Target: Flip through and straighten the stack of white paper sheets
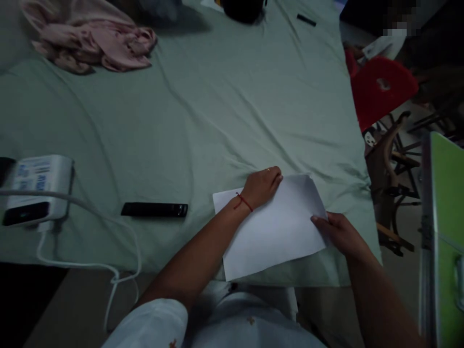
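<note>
A white sheet of paper (279, 227) lies at a slant near the front edge of the table. My left hand (263, 187), with a red string around its wrist, reaches across the sheet; its fingers are curled closed at the far edge of the paper. At the right edge, my right hand (339, 233) pinches the sheet, thumb on top and the other fingers underneath. That side of the paper looks slightly lifted. To the left of the sheet rests a slim black object (154, 209), its kind unclear.
A pale green cloth (203, 121) with wrinkles covers the table. A white power bank (43, 181) with a cable (83, 264) sits at left. Crumpled pink fabric (97, 43) lies far left. A red chair (384, 87) and a green case (447, 217) stand on the right.
</note>
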Motion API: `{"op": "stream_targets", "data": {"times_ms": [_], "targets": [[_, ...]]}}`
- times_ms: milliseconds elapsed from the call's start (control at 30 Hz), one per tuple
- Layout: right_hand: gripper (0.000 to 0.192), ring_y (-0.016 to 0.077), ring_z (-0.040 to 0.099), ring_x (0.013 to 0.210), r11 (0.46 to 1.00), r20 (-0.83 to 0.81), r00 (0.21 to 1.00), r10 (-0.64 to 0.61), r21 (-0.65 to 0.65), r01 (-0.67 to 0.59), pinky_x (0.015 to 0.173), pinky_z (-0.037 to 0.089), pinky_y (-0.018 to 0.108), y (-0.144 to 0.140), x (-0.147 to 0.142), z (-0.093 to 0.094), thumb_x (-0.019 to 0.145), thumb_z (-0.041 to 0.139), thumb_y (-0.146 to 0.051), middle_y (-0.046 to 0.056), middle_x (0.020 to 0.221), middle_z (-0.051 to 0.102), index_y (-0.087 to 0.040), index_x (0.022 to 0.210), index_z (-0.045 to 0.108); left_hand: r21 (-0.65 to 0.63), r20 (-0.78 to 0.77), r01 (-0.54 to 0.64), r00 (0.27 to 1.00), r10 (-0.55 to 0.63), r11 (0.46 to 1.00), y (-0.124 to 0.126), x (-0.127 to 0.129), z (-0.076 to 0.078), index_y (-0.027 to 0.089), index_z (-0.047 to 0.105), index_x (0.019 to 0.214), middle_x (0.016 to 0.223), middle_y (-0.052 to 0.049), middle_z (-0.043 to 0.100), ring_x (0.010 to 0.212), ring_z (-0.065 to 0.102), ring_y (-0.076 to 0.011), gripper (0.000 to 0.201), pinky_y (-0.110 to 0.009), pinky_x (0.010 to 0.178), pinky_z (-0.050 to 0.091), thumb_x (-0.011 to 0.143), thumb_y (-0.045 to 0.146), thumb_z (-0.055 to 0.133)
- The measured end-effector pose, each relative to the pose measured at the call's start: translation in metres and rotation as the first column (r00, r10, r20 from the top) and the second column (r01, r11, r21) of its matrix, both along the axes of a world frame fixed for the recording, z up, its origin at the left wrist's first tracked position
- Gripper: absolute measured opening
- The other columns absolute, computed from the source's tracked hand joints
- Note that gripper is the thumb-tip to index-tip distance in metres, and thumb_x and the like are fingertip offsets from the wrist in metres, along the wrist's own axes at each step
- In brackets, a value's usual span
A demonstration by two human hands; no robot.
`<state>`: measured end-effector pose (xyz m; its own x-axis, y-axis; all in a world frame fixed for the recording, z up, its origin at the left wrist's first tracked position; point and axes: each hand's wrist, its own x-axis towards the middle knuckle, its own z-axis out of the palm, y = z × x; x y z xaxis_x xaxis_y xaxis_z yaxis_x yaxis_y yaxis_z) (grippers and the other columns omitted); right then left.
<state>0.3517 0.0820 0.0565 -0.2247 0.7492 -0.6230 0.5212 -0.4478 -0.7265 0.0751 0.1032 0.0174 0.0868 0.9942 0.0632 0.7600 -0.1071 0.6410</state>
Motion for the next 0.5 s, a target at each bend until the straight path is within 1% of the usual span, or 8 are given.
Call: {"op": "stream_targets", "data": {"times_ms": [67, 133, 200, 267, 300, 333, 400, 500], "targets": [[0.051, 0.0148, 0.051, 0.052, 0.996, 0.016, 0.999, -0.046, 0.073, 0.045, 0.048, 0.038, 0.027, 0.001, 0.007, 0.002, 0.072, 0.082, -0.067, 0.002, 0.059, 0.063, -0.019, 0.065, 0.065, 0.150, 0.101, -0.084, 0.992, 0.069, 0.985, 0.004, -0.012, -0.003, 0.019, 0.064, 0.113, 0.115, -0.012, 0.075, 0.109, 0.068, -0.0239, 0.022, -0.037, 0.098, 0.050, 0.106, 0.025, 0.044], [0.048, 0.0149, 0.050, 0.050, 0.977, 0.022, 0.989, -0.146, 0.159, 0.141, 0.045, 0.037, 0.028, 0.004, 0.018, 0.004, 0.071, 0.083, -0.064, 0.002, 0.058, 0.063, -0.020, 0.065, 0.065, 0.251, 0.183, -0.192, 0.972, 0.148, 0.949, 0.009, -0.028, -0.006, 0.020, 0.064, 0.114, 0.121, -0.013, 0.073, 0.117, 0.064, -0.0247, 0.019, -0.039, 0.106, 0.048, 0.104, 0.023, 0.048], [0.044, 0.0156, 0.051, 0.047, 0.934, 0.008, 0.960, -0.280, 0.232, 0.270, 0.042, 0.038, 0.028, 0.008, 0.029, 0.006, 0.068, 0.086, -0.061, 0.002, 0.058, 0.065, -0.021, 0.067, 0.068, 0.270, 0.286, -0.324, 0.926, 0.245, 0.907, 0.014, -0.043, -0.010, 0.021, 0.062, 0.117, 0.124, -0.013, 0.071, 0.121, 0.062, -0.0249, 0.020, -0.039, 0.105, 0.050, 0.104, 0.027, 0.048], [0.041, 0.0167, 0.054, 0.047, 0.876, -0.027, 0.917, -0.399, 0.285, 0.389, 0.041, 0.042, 0.029, 0.012, 0.039, 0.007, 0.064, 0.090, -0.058, 0.002, 0.060, 0.068, -0.022, 0.071, 0.070, 0.241, 0.410, -0.434, 0.856, 0.314, 0.868, 0.017, -0.053, -0.014, 0.021, 0.060, 0.118, 0.126, -0.013, 0.069, 0.119, 0.063, -0.0244, 0.021, -0.037, 0.099, 0.053, 0.105, 0.035, 0.051], [0.041, 0.0172, 0.056, 0.047, 0.848, -0.054, 0.896, -0.441, 0.302, 0.435, 0.042, 0.045, 0.030, 0.013, 0.042, 0.007, 0.062, 0.091, -0.057, 0.002, 0.062, 0.069, -0.023, 0.073, 0.071, 0.211, 0.471, -0.464, 0.819, 0.327, 0.860, 0.018, -0.055, -0.016, 0.022, 0.060, 0.119, 0.127, -0.013, 0.069, 0.119, 0.063, -0.0239, 0.024, -0.036, 0.097, 0.054, 0.105, 0.039, 0.052], [0.042, 0.0175, 0.058, 0.048, 0.824, -0.087, 0.878, -0.471, 0.312, 0.473, 0.043, 0.047, 0.030, 0.015, 0.043, 0.007, 0.061, 0.092, -0.056, 0.002, 0.064, 0.070, -0.023, 0.075, 0.072, 0.178, 0.529, -0.474, 0.785, 0.322, 0.862, 0.018, -0.055, -0.017, 0.022, 0.059, 0.120, 0.129, -0.013, 0.068, 0.120, 0.064, -0.0233, 0.027, -0.035, 0.097, 0.054, 0.105, 0.043, 0.053], [0.044, 0.0185, 0.063, 0.053, 0.782, -0.159, 0.846, -0.509, 0.326, 0.532, 0.048, 0.053, 0.031, 0.017, 0.044, 0.007, 0.058, 0.095, -0.055, 0.002, 0.068, 0.073, -0.023, 0.081, 0.073, 0.113, 0.636, -0.440, 0.721, 0.275, 0.891, 0.019, -0.052, -0.019, 0.023, 0.057, 0.124, 0.133, -0.014, 0.068, 0.122, 0.064, -0.0224, 0.035, -0.034, 0.098, 0.054, 0.103, 0.051, 0.055], [0.044, 0.0217, 0.069, 0.062, 0.726, -0.247, 0.818, -0.519, 0.378, 0.575, 0.055, 0.059, 0.035, 0.024, 0.039, 0.003, 0.058, 0.095, -0.052, 0.003, 0.075, 0.075, -0.025, 0.085, 0.073, 0.013, 0.737, -0.310, 0.645, 0.200, 0.951, 0.017, -0.043, -0.019, 0.021, 0.055, 0.133, 0.132, -0.015, 0.069, 0.120, 0.067, -0.0226, 0.054, -0.036, 0.099, 0.055, 0.099, 0.063, 0.058]]}}
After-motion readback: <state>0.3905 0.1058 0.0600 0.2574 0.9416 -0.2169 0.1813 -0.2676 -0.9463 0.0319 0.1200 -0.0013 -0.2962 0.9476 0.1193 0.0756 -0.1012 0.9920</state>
